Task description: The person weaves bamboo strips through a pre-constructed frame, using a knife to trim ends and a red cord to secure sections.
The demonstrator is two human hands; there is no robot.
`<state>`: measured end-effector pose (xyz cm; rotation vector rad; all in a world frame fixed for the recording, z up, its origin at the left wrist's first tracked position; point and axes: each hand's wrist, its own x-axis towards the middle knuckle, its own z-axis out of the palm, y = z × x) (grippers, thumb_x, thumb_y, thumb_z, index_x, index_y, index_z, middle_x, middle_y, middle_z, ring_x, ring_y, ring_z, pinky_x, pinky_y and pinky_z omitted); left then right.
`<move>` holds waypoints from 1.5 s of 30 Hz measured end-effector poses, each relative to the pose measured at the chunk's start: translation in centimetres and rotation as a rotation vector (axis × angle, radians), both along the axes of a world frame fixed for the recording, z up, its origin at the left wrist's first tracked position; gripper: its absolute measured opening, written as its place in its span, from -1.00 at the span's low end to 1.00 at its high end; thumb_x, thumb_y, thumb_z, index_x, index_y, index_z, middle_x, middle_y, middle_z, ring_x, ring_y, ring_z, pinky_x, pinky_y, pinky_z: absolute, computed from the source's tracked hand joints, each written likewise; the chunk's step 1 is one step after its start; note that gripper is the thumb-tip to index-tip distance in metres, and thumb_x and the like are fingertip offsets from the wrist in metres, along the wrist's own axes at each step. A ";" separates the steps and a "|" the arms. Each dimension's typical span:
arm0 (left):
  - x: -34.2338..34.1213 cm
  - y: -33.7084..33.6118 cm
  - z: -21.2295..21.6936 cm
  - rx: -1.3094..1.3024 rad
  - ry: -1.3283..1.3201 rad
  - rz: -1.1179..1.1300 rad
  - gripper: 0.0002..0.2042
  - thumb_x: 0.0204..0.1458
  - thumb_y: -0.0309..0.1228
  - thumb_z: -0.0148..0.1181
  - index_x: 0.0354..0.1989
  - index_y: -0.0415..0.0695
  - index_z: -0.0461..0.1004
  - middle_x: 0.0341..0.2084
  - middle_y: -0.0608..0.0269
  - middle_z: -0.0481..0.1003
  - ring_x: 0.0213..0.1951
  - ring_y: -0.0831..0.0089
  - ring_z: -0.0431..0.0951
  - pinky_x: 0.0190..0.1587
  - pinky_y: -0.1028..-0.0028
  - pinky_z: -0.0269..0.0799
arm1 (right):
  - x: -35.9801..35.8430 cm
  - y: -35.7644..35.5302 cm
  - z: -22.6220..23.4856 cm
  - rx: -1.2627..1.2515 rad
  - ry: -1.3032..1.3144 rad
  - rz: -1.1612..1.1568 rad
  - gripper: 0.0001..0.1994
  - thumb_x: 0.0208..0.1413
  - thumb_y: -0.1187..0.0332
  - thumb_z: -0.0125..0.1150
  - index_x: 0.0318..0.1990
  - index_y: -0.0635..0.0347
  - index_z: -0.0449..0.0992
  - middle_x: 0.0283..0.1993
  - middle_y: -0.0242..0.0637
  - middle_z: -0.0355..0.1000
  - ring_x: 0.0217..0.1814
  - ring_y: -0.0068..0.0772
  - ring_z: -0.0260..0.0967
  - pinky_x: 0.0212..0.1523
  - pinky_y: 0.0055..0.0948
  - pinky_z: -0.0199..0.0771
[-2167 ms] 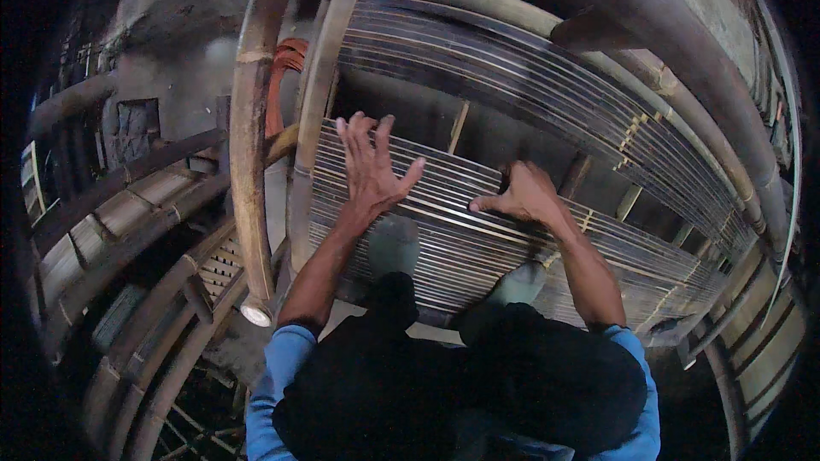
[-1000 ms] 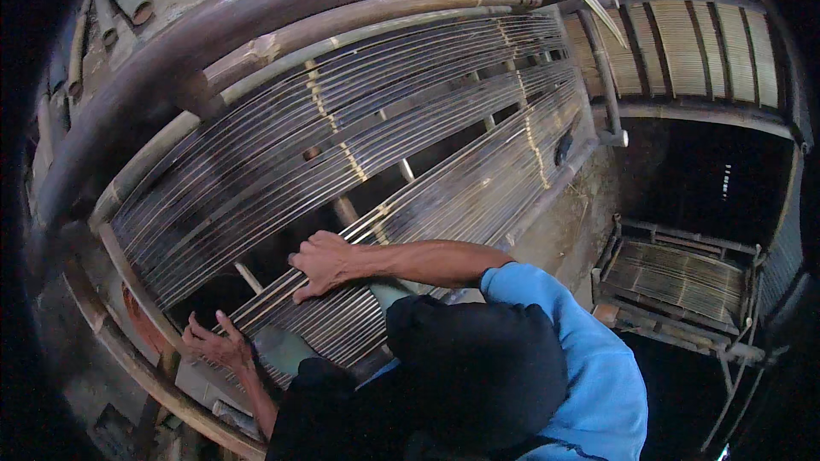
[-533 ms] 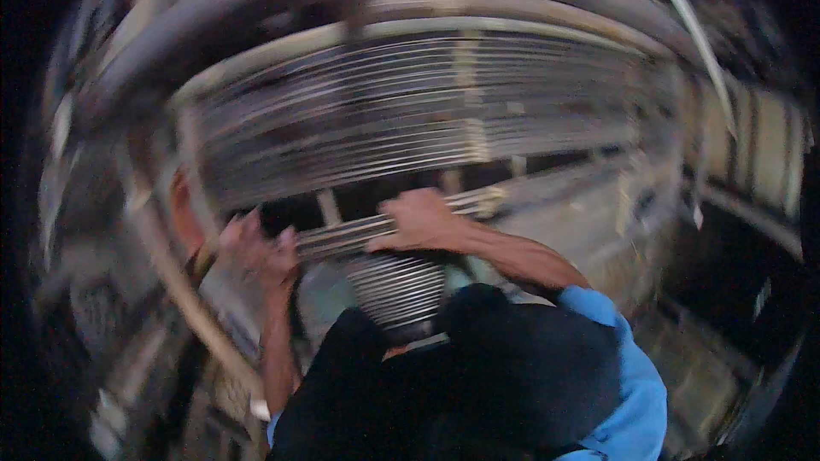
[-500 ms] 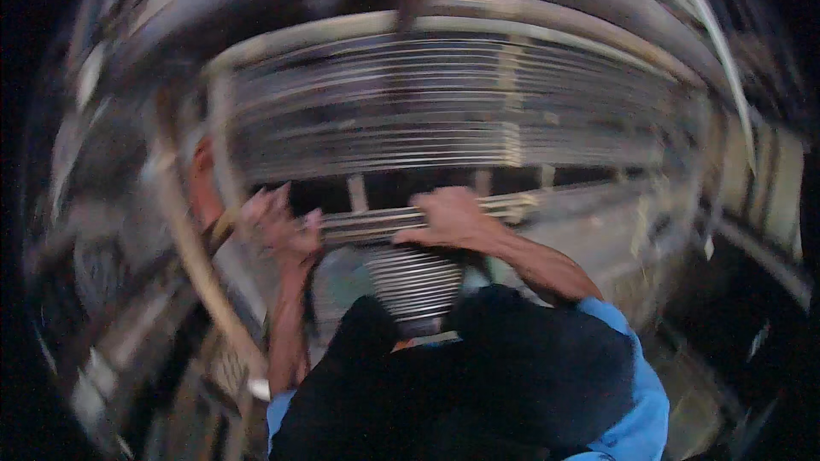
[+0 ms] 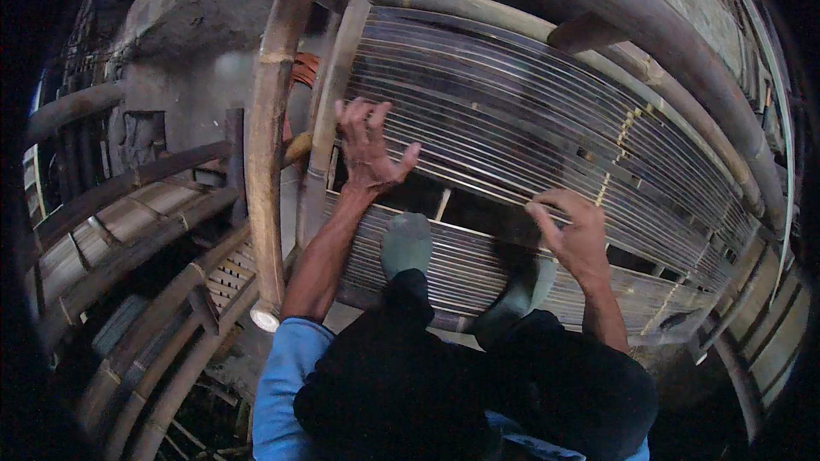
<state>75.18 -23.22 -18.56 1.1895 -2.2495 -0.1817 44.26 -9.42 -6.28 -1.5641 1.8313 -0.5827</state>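
Observation:
A bench-like bamboo frame carries rows of thin bamboo slats, with a dark gap between the upper rows and the lower rows. My left hand is open, fingers spread, above the slats at the frame's left end, beside a pale bamboo upright. My right hand is closed, with thumb and forefinger pinching the slat along the gap's upper edge. My two feet, in grey-green socks, rest on the lower slats.
A thick bamboo post stands left of the frame. Further left is other bamboo furniture with rails. A heavy dark pole arches across the far side. An orange coil hangs behind the post.
The view has turned and sharpened. My hands have moved apart; the left has gone to the frame's far left and the right further right. The slats lying between my hands are no longer held together.

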 end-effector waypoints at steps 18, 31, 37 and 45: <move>9.4 14.9 7.9 0.153 -0.044 0.446 -0.86 -0.01 -0.54 0.32 -0.26 -0.18 0.55 -0.38 0.08 0.51 -0.31 0.11 0.53 -0.22 0.22 0.47 | 3.5 5.9 -7.8 -0.161 -0.122 0.118 -0.69 0.11 0.16 0.40 -0.14 0.18 0.57 -0.31 -0.11 0.60 -0.34 -0.05 0.59 -0.31 -0.19 0.60; 14.2 22.4 21.3 0.127 -0.301 0.691 -0.88 0.02 -0.53 0.31 -0.27 -0.21 0.56 -0.45 0.07 0.53 -0.41 0.17 0.54 -0.30 0.28 0.47 | 3.9 6.8 -10.6 0.408 0.027 0.583 -0.27 0.19 -0.29 0.08 -0.06 0.39 0.53 -0.42 0.21 0.55 -0.25 0.28 0.56 -0.11 0.08 0.55; 15.3 21.6 23.5 0.201 -0.476 0.607 -0.89 0.05 -0.45 0.30 -0.29 -0.19 0.55 -0.43 0.09 0.53 -0.40 0.15 0.54 -0.32 0.25 0.47 | 3.7 6.9 -10.8 0.383 0.032 0.543 -0.25 0.15 -0.28 0.16 -0.07 0.45 0.52 -0.44 0.21 0.55 -0.25 0.29 0.56 -0.11 0.05 0.55; 16.6 23.1 18.5 0.230 -0.332 0.549 -0.86 0.03 -0.42 0.32 -0.31 -0.22 0.57 -0.41 0.06 0.54 -0.36 0.07 0.57 -0.26 0.20 0.51 | 3.8 7.5 -11.3 0.335 0.043 0.491 -0.26 0.10 -0.33 0.20 -0.19 0.39 0.53 -0.47 0.19 0.53 -0.31 0.22 0.57 -0.21 0.04 0.56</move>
